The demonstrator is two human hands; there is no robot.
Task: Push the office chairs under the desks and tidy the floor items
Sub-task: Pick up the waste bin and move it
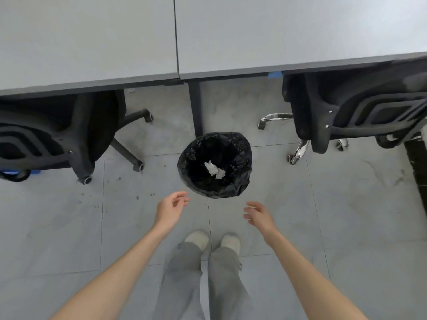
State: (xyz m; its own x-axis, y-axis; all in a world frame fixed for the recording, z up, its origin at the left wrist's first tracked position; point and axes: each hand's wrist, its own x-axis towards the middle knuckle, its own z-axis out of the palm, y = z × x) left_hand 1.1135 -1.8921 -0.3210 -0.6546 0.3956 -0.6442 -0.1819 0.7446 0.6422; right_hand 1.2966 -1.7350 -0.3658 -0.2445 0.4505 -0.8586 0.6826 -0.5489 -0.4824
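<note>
Waste bin (215,165) with black liner stands on tiled floor (323,215), just in front of desk leg (196,107), crumpled white paper (214,169) inside. Left hand (171,210) just below-left of bin, fingers loosely curled and apart, holding nothing. Right hand (260,215) below-right of bin, fingers slightly spread, empty. Left chair (57,132) left of bin, seat partly under left desk (87,38). Right chair (346,109) right of bin, tucked partly under right desk (288,31). Feet in pale shoes (197,239) below bin

Bare forearms (129,262), grey trousers (182,280), pale shoes (197,239) (possibly slippers).
</note>
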